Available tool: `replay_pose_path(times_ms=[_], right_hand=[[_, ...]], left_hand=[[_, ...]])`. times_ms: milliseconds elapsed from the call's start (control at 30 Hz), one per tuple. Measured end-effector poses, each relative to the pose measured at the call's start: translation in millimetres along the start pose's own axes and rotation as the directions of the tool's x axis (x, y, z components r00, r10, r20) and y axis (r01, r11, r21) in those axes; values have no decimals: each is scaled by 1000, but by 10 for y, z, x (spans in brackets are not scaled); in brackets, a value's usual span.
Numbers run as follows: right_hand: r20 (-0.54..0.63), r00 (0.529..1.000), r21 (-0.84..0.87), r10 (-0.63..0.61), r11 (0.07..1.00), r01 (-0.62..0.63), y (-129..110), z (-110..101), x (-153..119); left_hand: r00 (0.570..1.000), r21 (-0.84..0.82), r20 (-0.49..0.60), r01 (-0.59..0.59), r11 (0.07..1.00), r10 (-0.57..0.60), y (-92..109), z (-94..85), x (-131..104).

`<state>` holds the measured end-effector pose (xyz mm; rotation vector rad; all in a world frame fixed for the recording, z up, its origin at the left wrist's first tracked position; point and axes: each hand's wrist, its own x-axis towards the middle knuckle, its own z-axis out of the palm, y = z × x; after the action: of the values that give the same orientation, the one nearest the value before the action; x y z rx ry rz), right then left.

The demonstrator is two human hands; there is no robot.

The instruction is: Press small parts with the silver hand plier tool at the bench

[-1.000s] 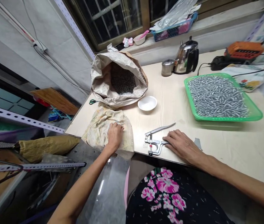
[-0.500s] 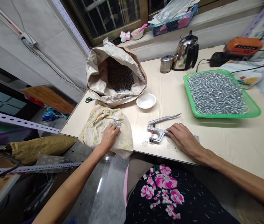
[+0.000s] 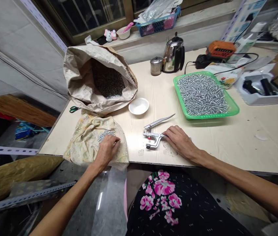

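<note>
Silver metal hand-press pliers with a red pin and a small black foot (image 3: pixel 153 135) are seen in the head view, at the near side of the pale wooden table (image 3: pixel 158 90), between the two hands. The working end is pointed left; the long axis is laid from left to right, with the upper handle (image 3: pixel 162 120) slanted off to the far right and parted widely from the lower one. The right hand (image 3: pixel 181 143) is much the nearer: the rear of the lower handle is held under its bent, narrowly closed fingers, just right of the pin. Whether the tool is borne by the table or slightly raised cannot be told.

The left hand (image 3: pixel 106 150) is set well to the left of the working end, over a yellowish patterned cloth (image 3: pixel 82 141). Its thumb and forefinger are brought close together, pointed right; whether a small piece is pinched there cannot be made out. A small heap of silvery metal pieces (image 3: pixel 104 134) is spread on the cloth, just beyond the left knuckles on the far side. Farther off, a shallow white bowl (image 3: pixel 139 106) is placed between an open crumpled paper sack (image 3: pixel 78 82) on the left and a green plastic tray (image 3: pixel 232 109) on the right, piled with silvery metal pieces.
</note>
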<state>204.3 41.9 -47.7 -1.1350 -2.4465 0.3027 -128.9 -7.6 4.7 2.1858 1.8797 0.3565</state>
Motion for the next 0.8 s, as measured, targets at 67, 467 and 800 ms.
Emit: replay_pose_path(times_ms=[67,467,800], right_hand=[[-9,1000,-54,-17,998,16,-47,-39,-10],[119,993,49,-5,999,-1,189,28,425],[95,992,-18,-84,996,86,301,-110,495]], left_hand=[[989,-295,2,144,945,-150,265,107,-5],[894,-786,196,389,481,-404,785,457,184],[862,-825,243,425,373,-446,776,536,180]])
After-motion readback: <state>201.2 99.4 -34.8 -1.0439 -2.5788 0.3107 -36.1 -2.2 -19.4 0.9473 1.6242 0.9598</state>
